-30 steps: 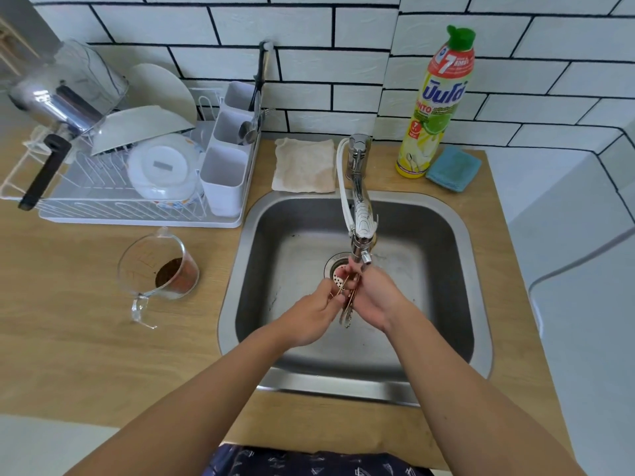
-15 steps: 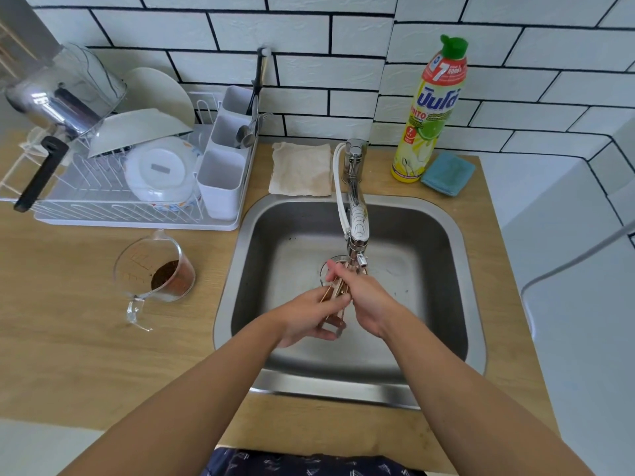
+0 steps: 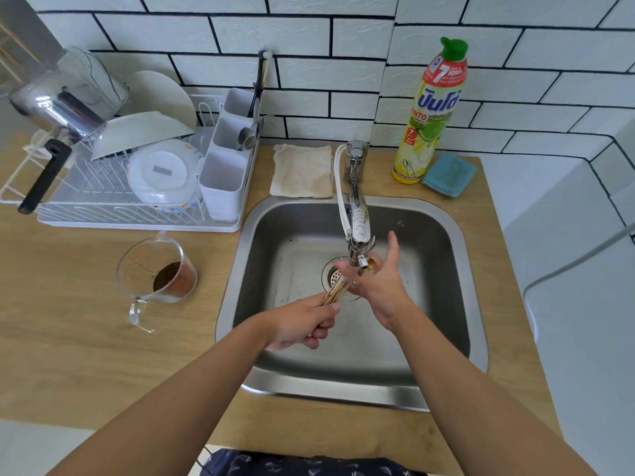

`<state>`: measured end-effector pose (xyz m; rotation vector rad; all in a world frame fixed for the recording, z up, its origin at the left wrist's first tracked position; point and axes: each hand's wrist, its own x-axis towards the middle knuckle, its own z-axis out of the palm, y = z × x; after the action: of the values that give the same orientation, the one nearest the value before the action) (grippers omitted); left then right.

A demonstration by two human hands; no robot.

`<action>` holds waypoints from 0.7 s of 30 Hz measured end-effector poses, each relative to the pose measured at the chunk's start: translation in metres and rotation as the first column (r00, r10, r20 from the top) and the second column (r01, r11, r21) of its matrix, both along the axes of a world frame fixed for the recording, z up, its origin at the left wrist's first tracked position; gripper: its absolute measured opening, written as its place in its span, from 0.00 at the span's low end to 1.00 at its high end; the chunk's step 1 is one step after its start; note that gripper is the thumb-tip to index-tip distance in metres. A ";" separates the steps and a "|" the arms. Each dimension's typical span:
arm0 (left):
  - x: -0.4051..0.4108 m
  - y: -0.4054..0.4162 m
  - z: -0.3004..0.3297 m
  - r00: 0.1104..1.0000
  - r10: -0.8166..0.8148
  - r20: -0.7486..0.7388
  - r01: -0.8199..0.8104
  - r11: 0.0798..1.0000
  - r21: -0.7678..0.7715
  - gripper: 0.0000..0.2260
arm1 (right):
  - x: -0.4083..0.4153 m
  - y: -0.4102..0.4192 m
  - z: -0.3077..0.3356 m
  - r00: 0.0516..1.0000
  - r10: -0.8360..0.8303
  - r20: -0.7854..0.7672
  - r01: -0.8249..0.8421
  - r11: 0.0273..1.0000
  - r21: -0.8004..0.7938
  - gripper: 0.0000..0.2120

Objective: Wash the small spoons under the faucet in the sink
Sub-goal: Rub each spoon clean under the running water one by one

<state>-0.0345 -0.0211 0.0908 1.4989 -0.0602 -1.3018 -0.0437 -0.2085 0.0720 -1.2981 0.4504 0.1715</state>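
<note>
Bundle of small spoons (image 3: 335, 292), thin and gold-coloured, held over the middle of the sink (image 3: 457, 235), just below the faucet (image 3: 357, 231) spout and above the drain (image 3: 332, 274). Handle ends clamped in the left hand (image 3: 302, 324), fingers (image 3: 319, 333) curled tight round them; bowl ends reaching toward the right hand (image 3: 379, 281). Right hand spread under the spout, fingers apart and mostly straight, one pointing up toward the back edge of the sink; palm side touching or just beside the spoon bowls, exact contact hidden by the spout. Water stream too faint to make out.

Likely light, stiff and hard, not fragile, but slick when wet and prone to sliding against each other as a bundle. Best held as now: firm wrap round the handles, bowls left free for rubbing and rinsing. Loosening the grip risks one slipping out toward the drain.

On the surface at the back edge: dish soap bottle (image 3: 429, 115), blue sponge (image 3: 448, 173), beige cloth (image 3: 302, 170). Left of the sink, a dish rack (image 3: 103, 214) and a measuring cup (image 3: 158, 269).
</note>
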 end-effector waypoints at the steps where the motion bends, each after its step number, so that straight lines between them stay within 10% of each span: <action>1: 0.001 0.002 0.001 1.000 -0.002 -0.015 0.002 1.000 -0.001 0.04 | 0.001 -0.001 0.000 0.999 -0.031 0.019 0.031 1.000 -0.002 0.60; 11: 0.000 0.002 0.005 0.994 0.102 -0.029 -0.102 0.995 0.011 0.13 | 0.010 0.015 -0.002 1.000 -0.017 0.022 0.019 0.994 -0.107 0.08; 21: -0.004 0.002 -0.010 0.992 0.123 -0.038 -0.123 0.992 -0.015 0.11 | 0.003 0.010 -0.009 1.000 -0.028 -0.009 0.029 0.990 0.139 0.10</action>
<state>-0.0386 -0.0192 0.0803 1.4409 0.0446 -1.2265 -0.0403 -0.1990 0.0634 -1.1541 0.4549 0.1803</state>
